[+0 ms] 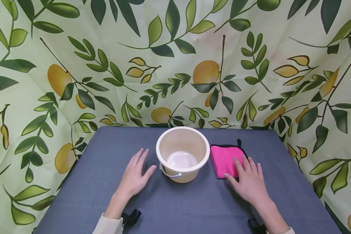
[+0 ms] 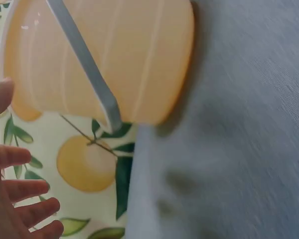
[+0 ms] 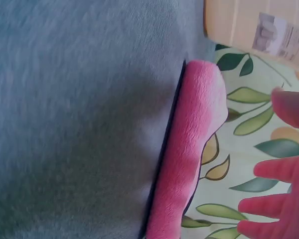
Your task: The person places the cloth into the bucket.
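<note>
A cream plastic bucket (image 1: pixel 182 177) stands upright near the middle of the table, its pale handle (image 1: pixel 171 175) hanging down at the front. Just right of it lies a folded pink cloth (image 1: pixel 222 159) with black edging and a small black loop. My left hand (image 1: pixel 136 178) hovers left of the bucket, fingers extended and apart from it; the left wrist view shows the bucket's ribbed side (image 2: pixel 124 59) beyond the thumb. Over the cloth's near right corner is my right hand (image 1: pixel 248 182), fingers spread and holding nothing. In the right wrist view, the cloth (image 3: pixel 184 159) sits below the fingers.
A grey-blue cloth covers the table (image 1: pixel 96 156). Behind it and at both sides hangs a curtain (image 1: pixel 175 81) printed with leaves and orange fruit. A printed label (image 3: pixel 276 35) is stuck on the bucket's side. Black straps (image 1: pixel 131 217) circle the wrists.
</note>
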`<state>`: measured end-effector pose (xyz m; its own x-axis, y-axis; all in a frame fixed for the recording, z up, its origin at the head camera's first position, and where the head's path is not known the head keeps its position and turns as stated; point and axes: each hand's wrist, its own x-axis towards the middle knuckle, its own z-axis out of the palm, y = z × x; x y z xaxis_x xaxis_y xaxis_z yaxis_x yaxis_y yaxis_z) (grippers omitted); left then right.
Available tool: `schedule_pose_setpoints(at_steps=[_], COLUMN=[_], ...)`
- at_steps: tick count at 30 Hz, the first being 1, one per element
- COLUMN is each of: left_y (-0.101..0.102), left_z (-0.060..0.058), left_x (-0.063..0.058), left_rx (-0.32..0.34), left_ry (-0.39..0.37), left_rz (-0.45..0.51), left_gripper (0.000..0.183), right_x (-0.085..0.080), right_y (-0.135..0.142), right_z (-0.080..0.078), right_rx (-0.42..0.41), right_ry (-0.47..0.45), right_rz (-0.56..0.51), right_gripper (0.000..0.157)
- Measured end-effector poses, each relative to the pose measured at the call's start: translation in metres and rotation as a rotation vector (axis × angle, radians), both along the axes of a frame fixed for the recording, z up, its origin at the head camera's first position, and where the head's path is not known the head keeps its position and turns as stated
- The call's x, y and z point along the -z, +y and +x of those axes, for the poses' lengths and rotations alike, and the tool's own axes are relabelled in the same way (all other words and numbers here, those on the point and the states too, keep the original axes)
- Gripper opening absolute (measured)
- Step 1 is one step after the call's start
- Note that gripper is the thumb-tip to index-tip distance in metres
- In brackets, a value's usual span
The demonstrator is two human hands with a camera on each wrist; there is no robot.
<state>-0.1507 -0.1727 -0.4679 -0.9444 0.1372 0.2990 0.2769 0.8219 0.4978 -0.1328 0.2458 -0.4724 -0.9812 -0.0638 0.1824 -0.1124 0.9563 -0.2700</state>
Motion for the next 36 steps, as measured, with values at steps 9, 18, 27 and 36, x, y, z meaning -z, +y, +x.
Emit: schedule_pose_setpoints(at_steps=[9,18,27,36], left_y=[0.024,0.043,0.046,0.048], left_z=[-0.007,-0.02,-0.027,-0.03], left_x=[-0.015,-0.024,-0.023,-0.02], left_rx=[0.09,0.121,0.178,0.204], left_ry=[0.042,0.041,-0.008,-0.025], left_rz=[0.254,0.379,0.494,0.573], left_gripper=[0.059,0.057,0.056,0.055], right_x=[0.001,0.01,0.02,0.018], right_y=[0.015,0.034,0.051,0.058], right_z=[-0.009,-0.016,-0.022,-0.024], right_rx=[0.06,0.168,0.271,0.271], right_ry=[0.066,0.034,-0.094,-0.168], right_rz=[-0.155,-0.311,-0.333,-0.338], right_gripper=[0.065,0.057,0.063,0.062])
